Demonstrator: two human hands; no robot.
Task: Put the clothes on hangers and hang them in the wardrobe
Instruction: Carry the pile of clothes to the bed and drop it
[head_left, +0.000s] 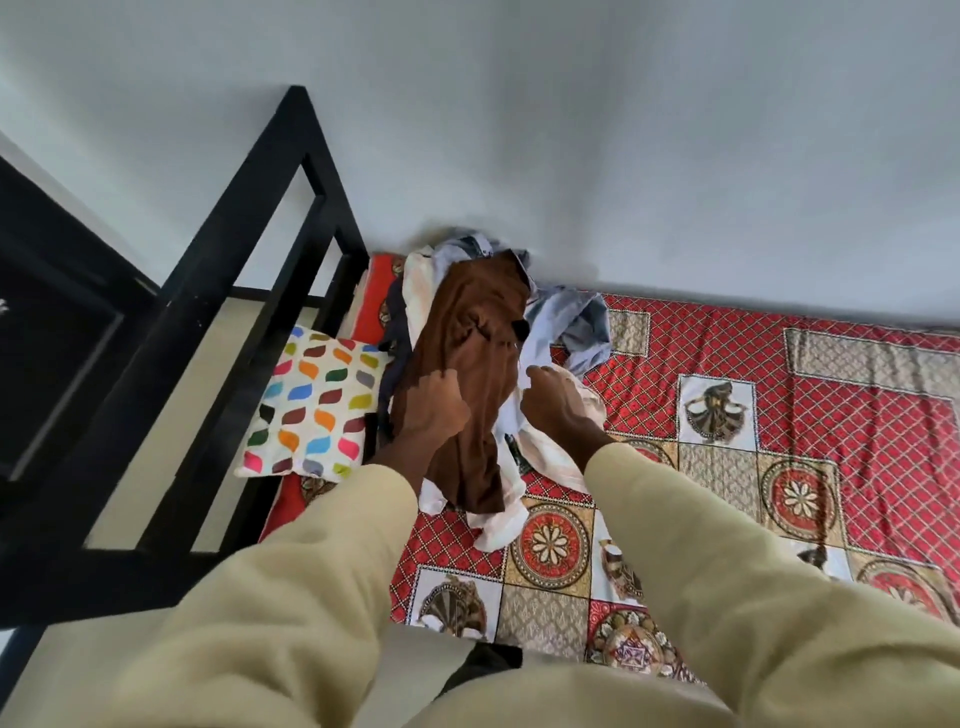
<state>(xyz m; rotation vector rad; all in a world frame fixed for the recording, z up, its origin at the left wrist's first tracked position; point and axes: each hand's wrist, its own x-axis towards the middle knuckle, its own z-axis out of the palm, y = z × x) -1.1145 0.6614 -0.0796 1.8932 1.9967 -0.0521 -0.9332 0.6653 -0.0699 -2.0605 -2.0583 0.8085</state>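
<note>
Beige sleeves (291, 587) fill the bottom, both arms reaching to the clothes pile (483, 332) heaped on the red patterned bedsheet (727, 415) against the wall. Left hand (431, 408) has its fingers bunched into the brown garment (478, 374) on top; right hand (558, 402) pinches pale blue fabric (535, 358) beside it. Colourful pillow (317, 405) sits left, just beside the pile.

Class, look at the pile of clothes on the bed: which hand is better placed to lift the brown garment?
The left hand: it already grips the brown garment lying atop the pile. The right hand is over the white cloth beside it.
</note>
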